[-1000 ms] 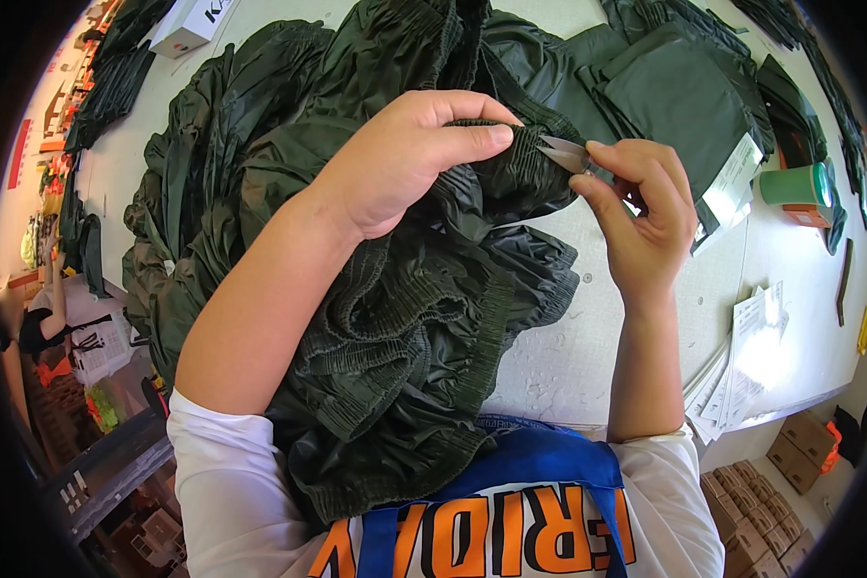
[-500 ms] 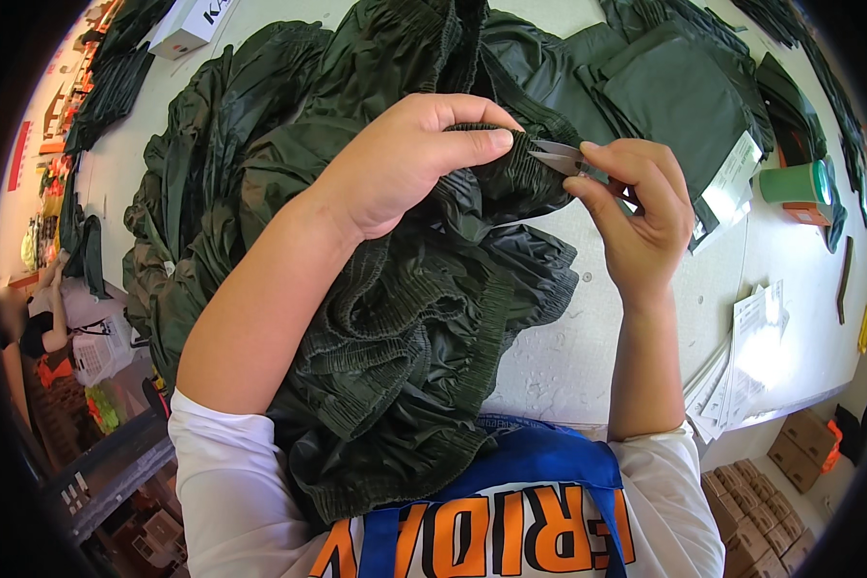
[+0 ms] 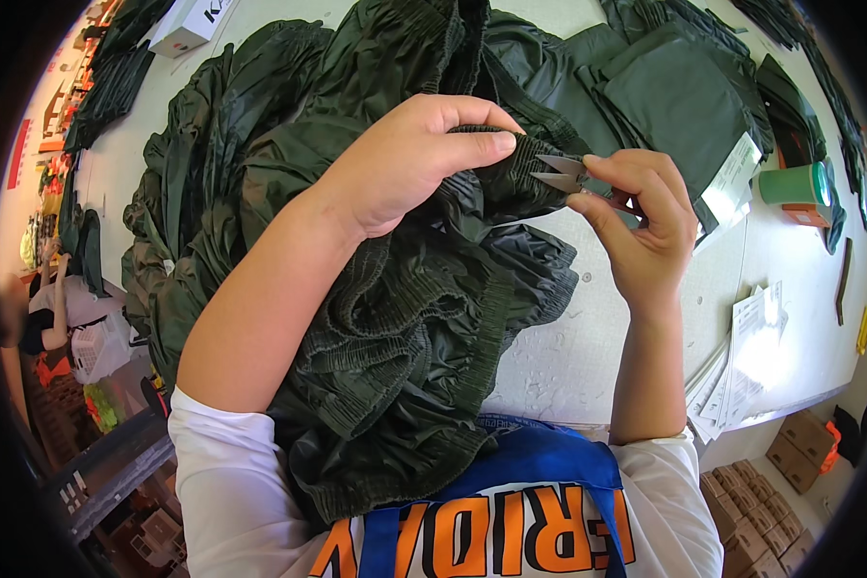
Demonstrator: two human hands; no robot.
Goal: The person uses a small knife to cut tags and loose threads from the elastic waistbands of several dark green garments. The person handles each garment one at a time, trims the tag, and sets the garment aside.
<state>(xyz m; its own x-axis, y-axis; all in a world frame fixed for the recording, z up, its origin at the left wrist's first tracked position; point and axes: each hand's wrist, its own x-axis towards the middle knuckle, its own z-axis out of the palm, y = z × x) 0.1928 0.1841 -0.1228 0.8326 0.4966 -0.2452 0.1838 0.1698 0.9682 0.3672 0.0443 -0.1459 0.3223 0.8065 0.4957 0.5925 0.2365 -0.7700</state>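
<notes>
A heap of dark green garments (image 3: 405, 328) with gathered elastic waistbands spreads over the table in front of me. My left hand (image 3: 424, 154) pinches one gathered elastic band (image 3: 511, 173) between thumb and fingers, holding it up. On the right, my right hand (image 3: 641, 207) grips small thread snips (image 3: 561, 171) with thumb and fingers. The two pointed metal blades are spread apart and lie over the ribbed band, a little right of my left thumb. The grip end of the snips is mostly hidden in my palm.
Folded dark green garments (image 3: 674, 87) lie at the far right beside a printed sheet (image 3: 732, 178). A green cylinder (image 3: 790, 185) and loose papers (image 3: 737, 366) are on the white table (image 3: 588, 328). A white box (image 3: 188, 27) sits far left; another person (image 3: 56, 299) is beyond the left edge.
The snips' blades have opened wider, and my right hand has shifted slightly right and down. My left hand keeps its pinch on the band almost unmoved.
</notes>
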